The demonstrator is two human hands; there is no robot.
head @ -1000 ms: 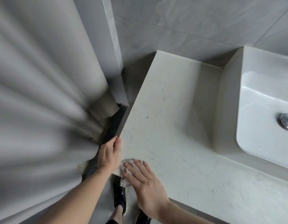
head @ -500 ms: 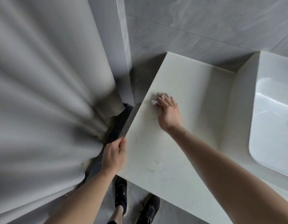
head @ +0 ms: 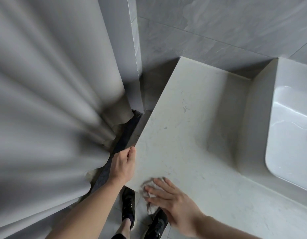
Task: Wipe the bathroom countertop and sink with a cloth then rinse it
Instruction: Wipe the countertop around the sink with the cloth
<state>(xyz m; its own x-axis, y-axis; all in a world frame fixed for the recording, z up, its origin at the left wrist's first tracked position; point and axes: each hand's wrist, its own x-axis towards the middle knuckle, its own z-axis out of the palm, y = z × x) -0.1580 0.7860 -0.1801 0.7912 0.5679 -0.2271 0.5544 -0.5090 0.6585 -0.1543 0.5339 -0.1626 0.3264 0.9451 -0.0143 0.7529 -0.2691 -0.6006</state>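
Person stands at the near-left corner of the countertop [head: 192, 135], black shoes [head: 128, 206] on the floor tiles just below that corner. Right hand [head: 173, 202] lies flat, fingers spread and extended, palm pressing a small pale cloth [head: 150, 187] onto the stone at the corner; the cloth is bunched, part of it showing past the fingertips and a fold hanging over the front edge. It is pinned under the hand rather than gripped. Left hand [head: 122, 165] hooks over the left edge of the countertop just up from the corner, fingers curled round the rim as a brace, nothing in it. A grey curtain [head: 51, 100] hangs close against that same left edge. The sink [head: 290, 128] sits well to the right of the corner, untouched by either hand; its drain is only just in frame. Judged step: wiping the open stretch of stone left of the basin. To do it well, the cloth wants spreading wider under the palm, since a wad cleans only a narrow lane; strokes should overlap and run from the corner toward the back wall, then work rightward to the basin's flank. Faint grey marks near the middle of the slab may be veining or dirt; cannot tell. Keep the loose fold on the stone so it does not drag over the edge.
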